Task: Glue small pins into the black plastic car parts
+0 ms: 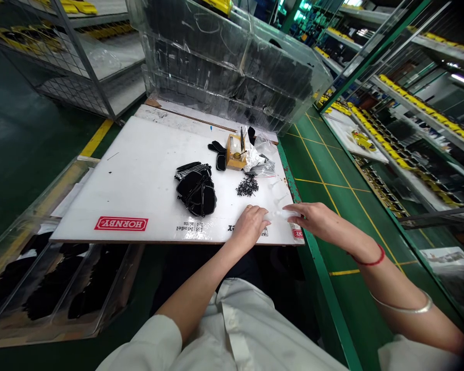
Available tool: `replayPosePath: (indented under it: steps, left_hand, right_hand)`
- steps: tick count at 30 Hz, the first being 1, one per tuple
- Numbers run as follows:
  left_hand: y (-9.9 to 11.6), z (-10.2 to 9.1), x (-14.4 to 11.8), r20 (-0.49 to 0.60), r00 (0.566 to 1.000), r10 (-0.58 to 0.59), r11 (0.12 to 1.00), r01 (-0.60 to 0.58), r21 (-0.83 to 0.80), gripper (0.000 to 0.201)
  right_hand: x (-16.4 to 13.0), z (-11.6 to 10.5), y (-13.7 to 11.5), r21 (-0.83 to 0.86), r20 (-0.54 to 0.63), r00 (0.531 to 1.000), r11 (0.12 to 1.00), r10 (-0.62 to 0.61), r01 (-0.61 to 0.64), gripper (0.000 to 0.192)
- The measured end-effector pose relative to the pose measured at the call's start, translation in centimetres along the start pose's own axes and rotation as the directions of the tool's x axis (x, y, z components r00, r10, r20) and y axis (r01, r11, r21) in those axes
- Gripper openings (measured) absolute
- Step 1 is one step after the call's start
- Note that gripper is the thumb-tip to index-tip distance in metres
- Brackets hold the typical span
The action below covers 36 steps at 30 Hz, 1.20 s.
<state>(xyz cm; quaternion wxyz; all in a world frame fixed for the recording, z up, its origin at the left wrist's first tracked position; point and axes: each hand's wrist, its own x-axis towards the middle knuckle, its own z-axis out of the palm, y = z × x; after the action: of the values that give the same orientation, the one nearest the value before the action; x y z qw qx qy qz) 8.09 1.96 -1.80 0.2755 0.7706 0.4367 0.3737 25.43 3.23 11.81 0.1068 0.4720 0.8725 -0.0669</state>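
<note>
Clear plastic piece [281, 213], long axis left-right, is pinched between left hand [250, 225] and right hand [320, 220] on the white board [139, 175]. Beyond lie black screws [247, 185], black parts [196, 189] and a yellow box [235, 152].

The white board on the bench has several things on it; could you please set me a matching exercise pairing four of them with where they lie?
Things:
1 pile of black parts
2 yellow box
3 heap of small dark screws
4 red label

Places:
A near left edge of the board
B far side, beside crumpled clear bags
C middle of the board
D just ahead of both hands

Pairs: 1-C, 2-B, 3-D, 4-A
</note>
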Motion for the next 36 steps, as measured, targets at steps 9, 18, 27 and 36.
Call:
replayPosePath:
  steps: [9, 18, 27, 36]
  left_hand:
    - [-0.04, 0.02, 0.01, -0.001, 1.0, 0.001, 1.0, -0.001, -0.012, 0.017]
    - [-0.1, 0.1, -0.04, -0.005, 1.0, 0.011, 1.0, -0.011, -0.011, 0.018]
    - [-0.08, 0.11, 0.04, -0.001, 1.0, 0.01, 1.0, -0.01, -0.015, 0.016]
    - [-0.04, 0.08, 0.0, -0.003, 1.0, 0.015, 1.0, -0.015, -0.004, 0.018]
  right_hand:
    - [0.02, -0.07, -0.06, 0.001, -0.007, 1.0, 1.0, -0.005, 0.005, 0.029]
    - [0.15, -0.42, -0.43, 0.001, 0.047, 0.999, 1.0, 0.016, -0.016, 0.028]
    - [0.28, -0.44, -0.41, -0.007, 0.05, 0.999, 1.0, 0.01, -0.01, 0.025]
    - [0.23, -0.54, -0.51, -0.003, 0.057, 0.998, 1.0, 0.013, -0.012, 0.025]
